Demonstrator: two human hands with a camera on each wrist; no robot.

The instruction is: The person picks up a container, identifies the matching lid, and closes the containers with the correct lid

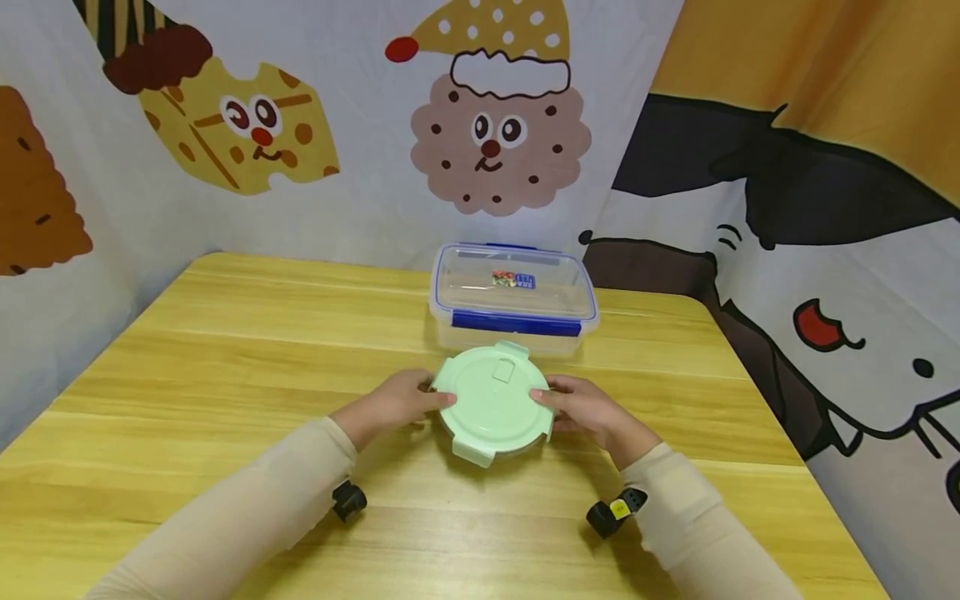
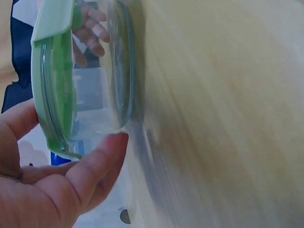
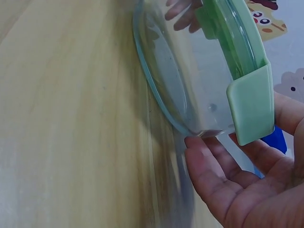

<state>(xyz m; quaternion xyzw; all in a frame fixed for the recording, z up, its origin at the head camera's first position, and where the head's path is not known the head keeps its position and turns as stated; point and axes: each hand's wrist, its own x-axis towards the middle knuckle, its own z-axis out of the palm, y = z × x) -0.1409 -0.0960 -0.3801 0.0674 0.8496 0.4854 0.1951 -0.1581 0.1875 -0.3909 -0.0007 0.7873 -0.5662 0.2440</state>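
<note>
A round glass food container with a pale green clip lid (image 1: 491,412) is between both hands near the middle of the table. My left hand (image 1: 401,402) grips its left side, thumb on the lid's rim and fingers against the glass wall. On the opposite side my right hand (image 1: 588,410) holds it the same way. Through the clear glass (image 2: 92,102) in the left wrist view, the other hand's fingers show. In the right wrist view a lid flap (image 3: 251,107) hangs down against the glass (image 3: 190,71) beside the fingers. Nothing shows inside the container.
Just behind stands a clear rectangular plastic box (image 1: 517,292) with blue clips. The wooden table (image 1: 225,358) meets a printed cloth (image 1: 360,225) at the back. A small black camera (image 1: 348,500) sits on the left wrist, and another black camera (image 1: 611,515) on the right.
</note>
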